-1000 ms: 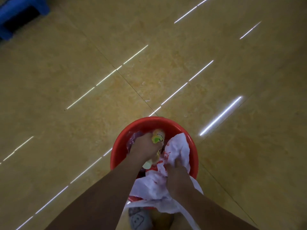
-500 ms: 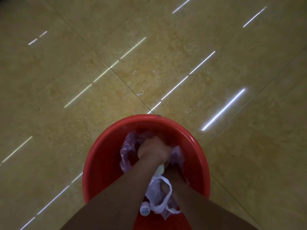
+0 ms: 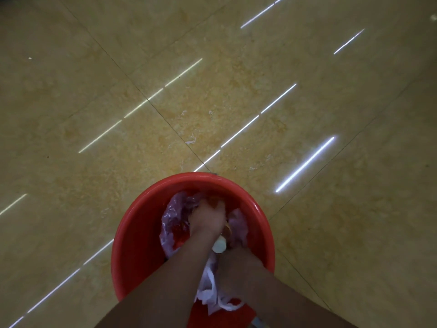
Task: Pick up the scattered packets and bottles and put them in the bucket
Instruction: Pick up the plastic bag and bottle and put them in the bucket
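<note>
A red bucket (image 3: pixel 142 233) stands on the floor right below me. Both my hands are down inside it. My left hand (image 3: pixel 208 218) is curled around a small bottle, whose pale end (image 3: pixel 219 245) shows beside my wrist. Under it lies a crumpled clear plastic packet (image 3: pixel 172 209). My right hand (image 3: pixel 238 263) is lower in the bucket and grips a white plastic bag (image 3: pixel 210 292), whose handles hang over the near side. The fingers of both hands are mostly hidden.
Glossy yellow floor tiles (image 3: pixel 212 102) surround the bucket, streaked with bright light reflections. A few small white scraps (image 3: pixel 191 140) lie on the floor just beyond the bucket.
Both hands went from above the rim down into the bucket, carrying the bottle and the white bag. The camera came closer, so the bucket looks larger.
</note>
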### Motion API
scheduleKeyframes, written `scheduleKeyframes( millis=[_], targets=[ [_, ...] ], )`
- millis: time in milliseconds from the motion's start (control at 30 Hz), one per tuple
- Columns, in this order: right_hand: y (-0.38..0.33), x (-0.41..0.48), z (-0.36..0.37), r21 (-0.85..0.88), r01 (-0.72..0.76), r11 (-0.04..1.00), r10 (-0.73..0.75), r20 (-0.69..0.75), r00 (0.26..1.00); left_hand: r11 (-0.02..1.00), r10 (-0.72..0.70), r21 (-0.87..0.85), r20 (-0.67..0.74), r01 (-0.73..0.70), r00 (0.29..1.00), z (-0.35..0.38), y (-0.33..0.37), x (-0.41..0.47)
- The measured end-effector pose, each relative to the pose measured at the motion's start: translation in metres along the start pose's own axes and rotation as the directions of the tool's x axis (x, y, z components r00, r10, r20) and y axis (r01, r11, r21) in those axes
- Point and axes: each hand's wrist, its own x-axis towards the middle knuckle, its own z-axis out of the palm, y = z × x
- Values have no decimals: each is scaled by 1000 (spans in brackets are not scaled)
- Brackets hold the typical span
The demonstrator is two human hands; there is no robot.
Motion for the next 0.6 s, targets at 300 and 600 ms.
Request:
scheduleKeyframes(
  millis=[300, 600],
  targets=[
    [31, -79, -39, 50, 284, 958, -275, -127, 953, 964, 127, -222, -88, -144, 988, -41, 7, -48],
    [36, -112, -52, 86, 204, 975, -194, -106, 975, 964, 229, -102, -142, -244, 963, -97, 31, -111]
  ],
)
